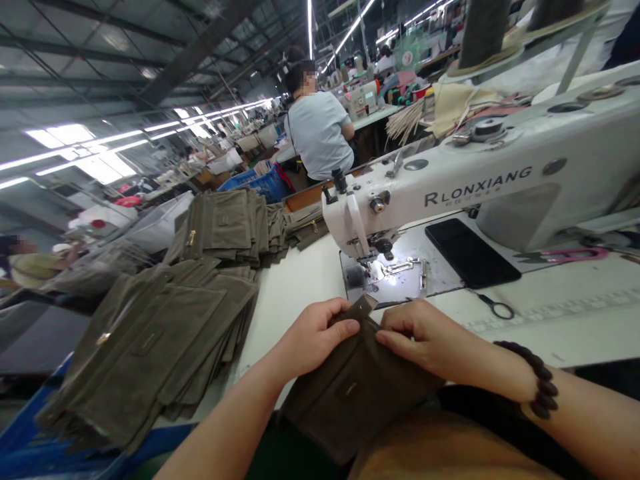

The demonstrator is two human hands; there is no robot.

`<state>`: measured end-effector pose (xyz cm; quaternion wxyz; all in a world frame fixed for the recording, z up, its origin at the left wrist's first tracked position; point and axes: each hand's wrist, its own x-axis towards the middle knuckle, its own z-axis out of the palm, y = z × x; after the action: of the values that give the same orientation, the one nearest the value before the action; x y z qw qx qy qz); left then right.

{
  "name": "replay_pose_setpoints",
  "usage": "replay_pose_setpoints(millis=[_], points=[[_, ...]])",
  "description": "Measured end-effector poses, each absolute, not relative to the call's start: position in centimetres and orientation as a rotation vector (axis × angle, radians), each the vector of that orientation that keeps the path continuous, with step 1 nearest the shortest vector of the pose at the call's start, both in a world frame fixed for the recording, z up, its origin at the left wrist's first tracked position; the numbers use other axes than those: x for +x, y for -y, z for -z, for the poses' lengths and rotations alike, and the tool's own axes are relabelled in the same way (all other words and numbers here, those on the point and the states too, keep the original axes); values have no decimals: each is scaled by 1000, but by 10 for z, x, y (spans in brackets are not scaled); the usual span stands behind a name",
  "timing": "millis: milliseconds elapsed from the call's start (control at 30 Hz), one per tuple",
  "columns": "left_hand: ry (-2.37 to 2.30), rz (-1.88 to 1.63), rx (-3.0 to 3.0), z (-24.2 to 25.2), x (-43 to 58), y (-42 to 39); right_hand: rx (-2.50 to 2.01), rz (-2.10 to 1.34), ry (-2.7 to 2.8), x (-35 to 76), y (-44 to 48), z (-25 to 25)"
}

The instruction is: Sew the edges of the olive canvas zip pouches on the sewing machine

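An olive-brown fabric panel (345,400) with a small label patch hangs over the front edge of the sewing table, close to my body. My left hand (315,337) pinches its upper edge between thumb and fingers. On the other side, my right hand (417,337), with a dark bead bracelet on the wrist, grips the top edge too. A short fabric tab (364,307) sticks up between the two hands. Just beyond them stands a white sewing machine (480,167), its lit needle area (385,273) apart from the fabric.
Stacks of similar olive panels (145,347) lie at the left, with another pile (225,223) behind. A black phone (470,253), small thread snips (497,307) and pink-handled scissors (570,255) rest at the machine's right. A seated person (320,127) works farther back.
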<state>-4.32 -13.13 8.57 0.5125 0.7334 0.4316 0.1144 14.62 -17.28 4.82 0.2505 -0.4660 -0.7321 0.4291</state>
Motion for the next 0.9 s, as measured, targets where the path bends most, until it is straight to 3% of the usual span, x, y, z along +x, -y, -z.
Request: replay_pose_setpoints(millis=[433, 733, 900], points=[[-1074, -338, 1286, -77, -39, 132, -1201, -1203, 2015, 150, 169, -48], [-1091, -384, 1422, -74, -38, 128, -1215, -1141, 2045, 152, 167, -47], [-1114, -381, 1441, -75, -39, 126, -1282, -1351, 1964, 162, 168, -37]])
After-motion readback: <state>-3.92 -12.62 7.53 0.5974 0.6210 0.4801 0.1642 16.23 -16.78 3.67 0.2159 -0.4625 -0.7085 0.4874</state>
